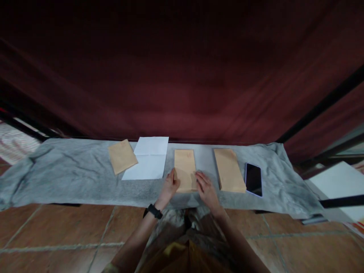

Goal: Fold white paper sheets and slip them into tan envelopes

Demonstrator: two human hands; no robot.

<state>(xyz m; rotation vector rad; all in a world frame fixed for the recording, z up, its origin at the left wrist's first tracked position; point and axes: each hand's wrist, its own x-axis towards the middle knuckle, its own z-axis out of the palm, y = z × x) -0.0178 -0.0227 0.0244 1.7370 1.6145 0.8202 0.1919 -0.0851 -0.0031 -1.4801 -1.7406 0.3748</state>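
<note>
A brown paper envelope [184, 167] lies flat on the grey cloth in front of me, long side pointing away, with small reddish marks near its far end. My left hand [170, 185] grips its left edge, fingers bent. Against the right edge, my right hand [205, 188] holds it with curved fingers pressed together. Whether one envelope or a thin pile lies between my hands, I cannot tell. To the right is a stack of brown envelopes [229, 170]. A creased white sheet of paper [149, 161] lies to the left, partly under another brown envelope [122, 156].
A phone with a pale purple edge [253, 180] lies right of the envelope stack. The grey cloth [71, 170] covers a long, narrow surface. Behind it hangs a dark red curtain [182, 94]. A white board-like surface [338, 182] stands at the far right, beside dark bars.
</note>
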